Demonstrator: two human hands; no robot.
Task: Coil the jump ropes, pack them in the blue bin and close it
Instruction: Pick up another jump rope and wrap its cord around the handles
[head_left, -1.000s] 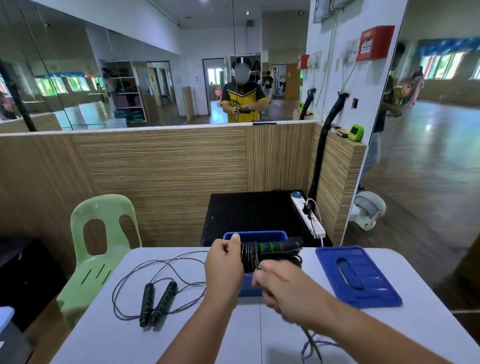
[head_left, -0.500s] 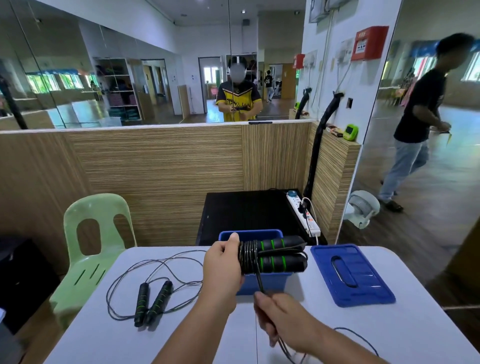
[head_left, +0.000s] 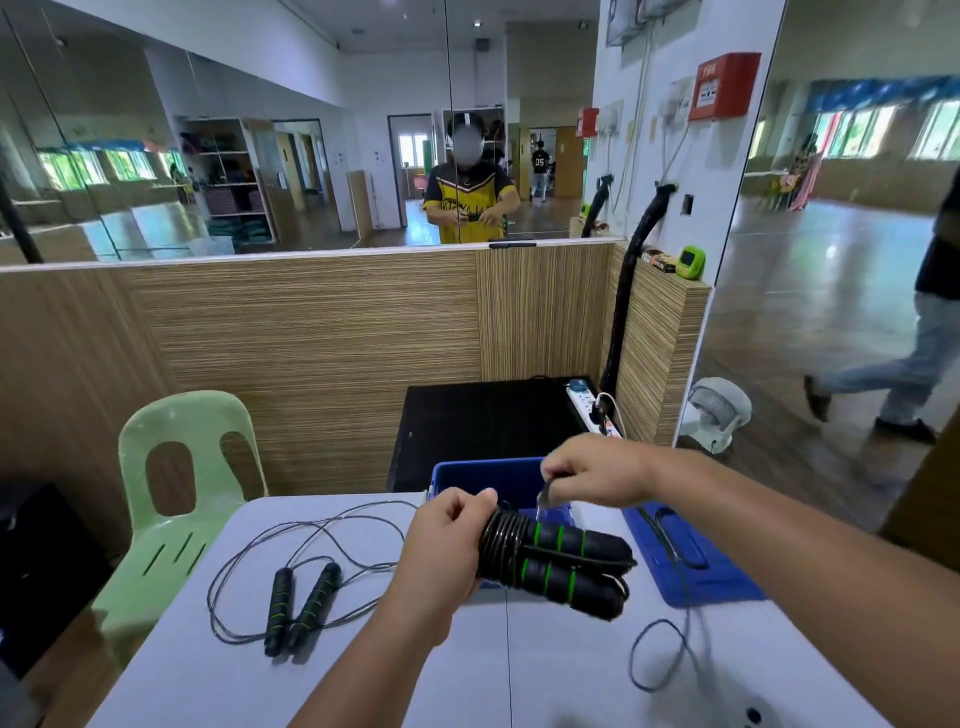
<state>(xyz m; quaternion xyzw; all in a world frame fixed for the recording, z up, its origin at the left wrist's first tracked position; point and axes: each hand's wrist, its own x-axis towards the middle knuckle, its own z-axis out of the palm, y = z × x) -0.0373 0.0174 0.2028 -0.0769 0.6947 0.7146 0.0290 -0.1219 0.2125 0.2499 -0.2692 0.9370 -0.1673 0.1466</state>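
My left hand (head_left: 445, 553) grips a jump rope (head_left: 558, 564) by its two black, green-banded handles, held side by side with cord wound tightly round their left end. My right hand (head_left: 592, 475) pinches the cord above the handles, over the open blue bin (head_left: 485, 475). Slack cord trails down to a loose loop (head_left: 660, 657) on the white table (head_left: 363, 686). A second jump rope (head_left: 298, 603) lies uncoiled at the left, its handles together. The blue lid (head_left: 727, 582) lies flat to the right of the bin.
A green plastic chair (head_left: 176, 499) stands at the table's left. Behind the bin sits a black cabinet (head_left: 483, 415) with a white power strip (head_left: 595, 408). A wooden partition and mirrors rise behind. A person (head_left: 914, 332) walks at the far right.
My right hand rose from low near the table edge to above the handles, carrying the cord up and over them. The wound coil has thickened. The walking person has moved further right.
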